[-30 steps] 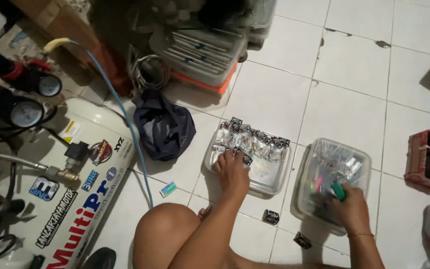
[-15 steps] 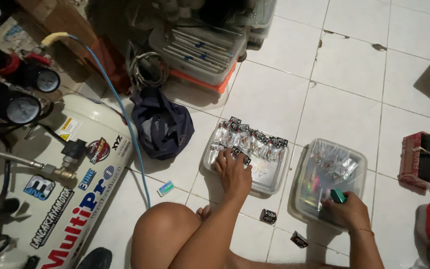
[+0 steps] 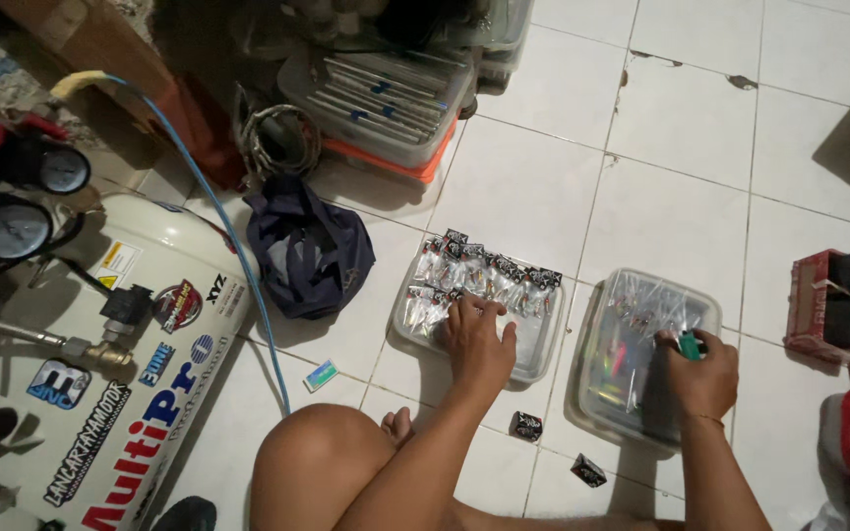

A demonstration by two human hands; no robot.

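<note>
**Hands at two clear trays on the white tiled floor**

Left hand (image 3: 479, 339) stays spread, fingers loose, on small black-topped packets (image 3: 484, 270) in the left clear plastic tray (image 3: 415, 329). Right hand (image 3: 702, 374), little moved, remains clenched on a small green object (image 3: 689, 344) over the right clear tray (image 3: 607, 413).

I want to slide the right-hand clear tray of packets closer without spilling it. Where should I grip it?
Probably the clear tray by its near rim, coming from the knee side. It lies flat on the floor, and the right hand already rests over that end.
</note>
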